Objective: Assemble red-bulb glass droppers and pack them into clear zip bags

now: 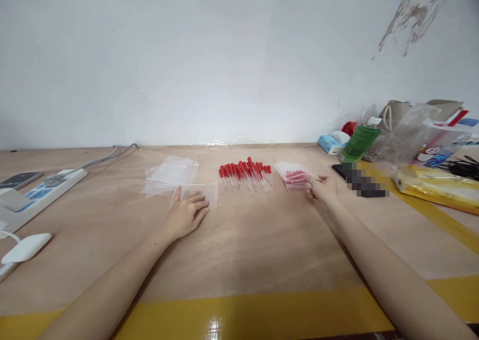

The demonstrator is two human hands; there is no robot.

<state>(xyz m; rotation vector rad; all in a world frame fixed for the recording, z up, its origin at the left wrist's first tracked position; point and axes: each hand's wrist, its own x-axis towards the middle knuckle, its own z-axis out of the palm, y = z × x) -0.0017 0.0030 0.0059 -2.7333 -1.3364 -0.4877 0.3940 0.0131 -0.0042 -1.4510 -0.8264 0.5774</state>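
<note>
My left hand (188, 211) lies palm down with its fingers loosely apart, touching a clear zip bag (213, 192) that is flat on the table. Just beyond it is a loose pile of clear zip bags (174, 172). In the middle, several droppers (247, 172) with red bulbs and thin clear tubes lie side by side, bulbs toward the wall. To their right is a stack of zip bags (295, 176) with pinkish-red stripes; its contents are too small to make out. My right hand (324, 187) pinches the right edge of this stack, its lower fingers partly hidden.
On the left lie a power strip (41, 200), a white charger (26, 248) and a phone (20, 180). At the right are a dark, partly blurred object (361, 181), a green bottle (361, 141), a tissue pack (332, 143) and a yellow packet (441, 187). Yellow tape (232, 315) runs along the front edge.
</note>
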